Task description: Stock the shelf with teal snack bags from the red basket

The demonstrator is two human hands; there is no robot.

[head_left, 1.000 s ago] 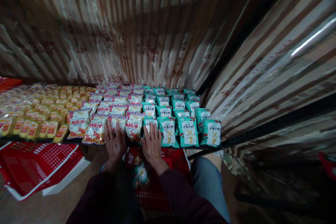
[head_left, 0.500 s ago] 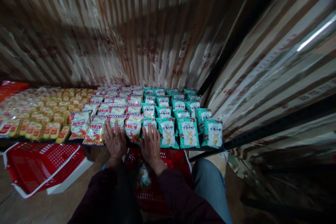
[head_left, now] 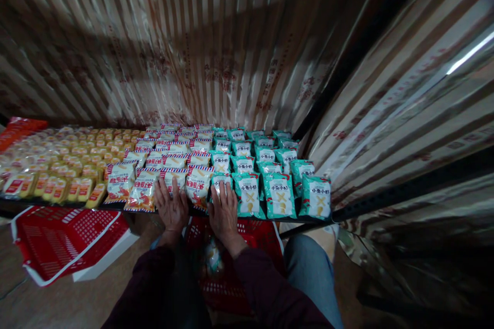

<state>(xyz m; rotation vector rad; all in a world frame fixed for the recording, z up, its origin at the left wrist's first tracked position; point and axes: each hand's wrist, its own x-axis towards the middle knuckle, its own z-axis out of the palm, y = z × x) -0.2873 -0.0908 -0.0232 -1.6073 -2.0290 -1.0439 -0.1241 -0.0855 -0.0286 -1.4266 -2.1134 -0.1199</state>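
My left hand (head_left: 172, 209) lies with fingers spread against a white-and-orange snack bag (head_left: 172, 181) in the front row of the shelf. Beside it, my right hand (head_left: 224, 212) rests, fingers stretched out, on a teal snack bag (head_left: 221, 179), covering most of its lower part. Between the two hands stands another white-and-orange snack bag (head_left: 198, 187) with striped edges. Rows of teal bags (head_left: 280, 195) fill the shelf's right end, and rows of the white-and-orange kind (head_left: 141, 190) stand to the left. Neither hand grips anything.
Small yellow packets (head_left: 79, 188) line the shelf's left part, with an orange-red package (head_left: 19, 131) at the far end. Below are a red basket (head_left: 262, 236) between my legs, holding some packs, and another red basket (head_left: 50, 247) at left. Striped sheeting (head_left: 231, 36) hangs behind; a dark post (head_left: 328, 87) slants at right.
The view has shifted slightly, so the shelf and its bags appear a little further right. Both hands stay on the same two bags.
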